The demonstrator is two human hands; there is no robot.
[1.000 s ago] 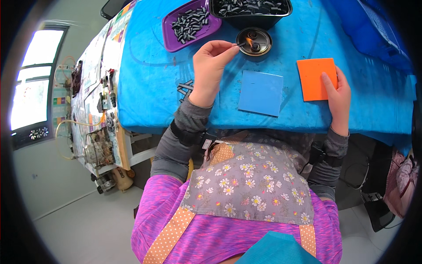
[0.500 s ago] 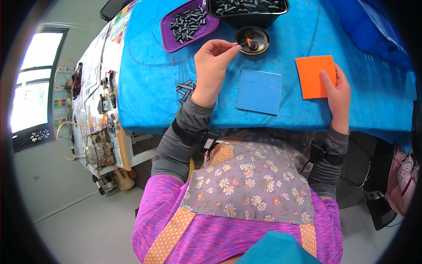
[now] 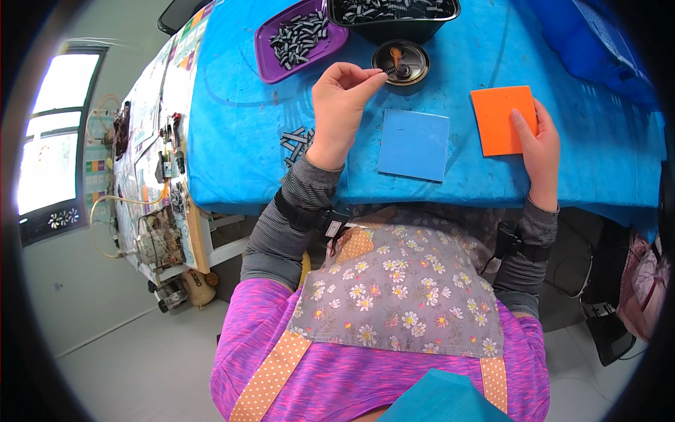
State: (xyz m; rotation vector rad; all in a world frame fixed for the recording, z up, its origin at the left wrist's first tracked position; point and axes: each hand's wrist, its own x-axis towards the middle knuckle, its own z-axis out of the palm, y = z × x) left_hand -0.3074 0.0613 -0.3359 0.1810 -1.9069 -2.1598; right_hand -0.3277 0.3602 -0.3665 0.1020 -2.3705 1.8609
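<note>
My left hand [image 3: 333, 116] pinches the end of a short black-and-white striped strip [image 3: 390, 70] between thumb and fingers. The strip's free end reaches over a round dark tin burner [image 3: 418, 79], close to its small orange flame [image 3: 396, 55]. Over on the right, my right hand [image 3: 540, 144] grips an orange square pad [image 3: 498, 119] by its right edge, thumb on top and the other fingers mostly hidden. Between the hands a light-blue square pad [image 3: 413, 145] lies flat on the table. Several cut striped strips [image 3: 295, 144] are heaped beside my left wrist.
A purple tray [image 3: 264, 60] of striped pieces stands at the far left of the blue-covered table [image 3: 235, 151]. Beside it is a black bin [image 3: 408, 29] full of similar pieces, just behind the burner. A blue crate [image 3: 598, 56] occupies the far right corner.
The flame has changed shape and now leans away from the strip's tip. Both hands keep nearly the same place and hold; the whole view has shifted slightly.
</note>
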